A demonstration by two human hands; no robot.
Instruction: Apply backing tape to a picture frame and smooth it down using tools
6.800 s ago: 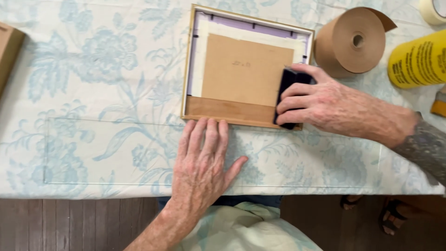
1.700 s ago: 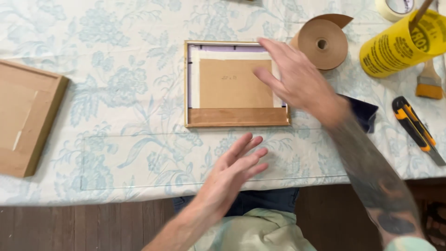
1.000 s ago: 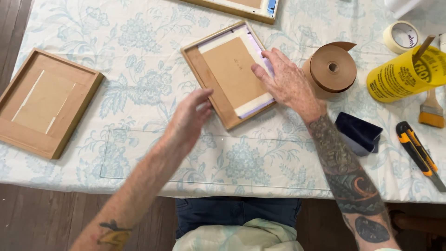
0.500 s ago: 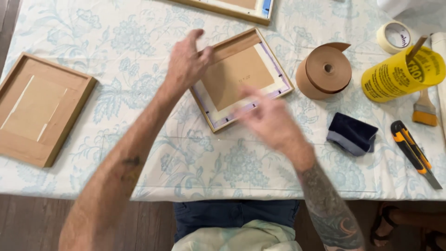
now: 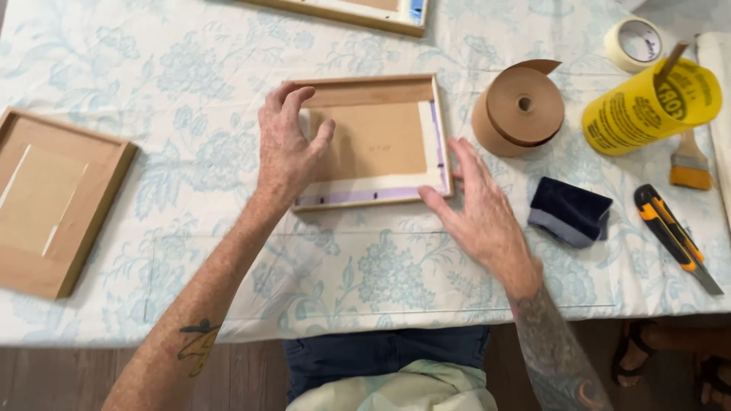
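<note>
The wooden frame (image 5: 371,141) lay face down on the desk (image 5: 190,68), its long axis running left to right, directly ahead of the person. The left hand (image 5: 288,144) rested on the frame's left edge, fingers spread and curled over the rim, pressing rather than clenching. The right hand (image 5: 478,209) lay open and flat, its fingertips touching the frame's lower right corner. Both hands were equally close. Right of the frame stood a brown paper tape roll (image 5: 521,109), quite near; bare cloth lay below the frame.
</note>
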